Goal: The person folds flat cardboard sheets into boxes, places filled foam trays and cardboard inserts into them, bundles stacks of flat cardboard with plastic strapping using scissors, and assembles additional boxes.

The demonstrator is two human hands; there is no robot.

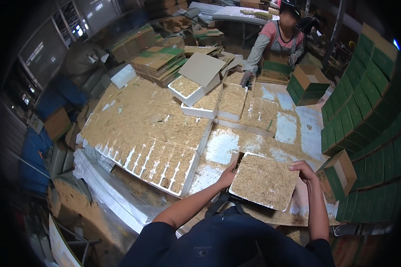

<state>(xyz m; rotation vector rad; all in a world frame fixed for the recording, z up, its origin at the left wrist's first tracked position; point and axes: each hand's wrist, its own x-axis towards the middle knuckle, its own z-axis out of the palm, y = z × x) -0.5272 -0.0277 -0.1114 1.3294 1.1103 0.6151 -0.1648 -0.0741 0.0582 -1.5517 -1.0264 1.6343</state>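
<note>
A white foam tray [265,181] filled level with straw-coloured husks is held close in front of my body. My left hand [228,175] grips its left side, fingers mostly hidden behind a brown cardboard flap [235,160]. At the far right corner my right hand [304,170] holds the rim, thumb on top and the other fingers out of sight below. Something dark shows under the tray's near edge; I cannot make it out. Beyond it, more husk-filled trays [232,99] stand on the worktable.
A large husk-covered bed of white moulded trays [142,129] lies to the left. Green and brown cartons [365,98] are stacked at the right, with an open carton [338,175] near my right arm. Across the table a co-worker [276,44] reaches toward a tray. Flattened cartons [158,62] lie behind.
</note>
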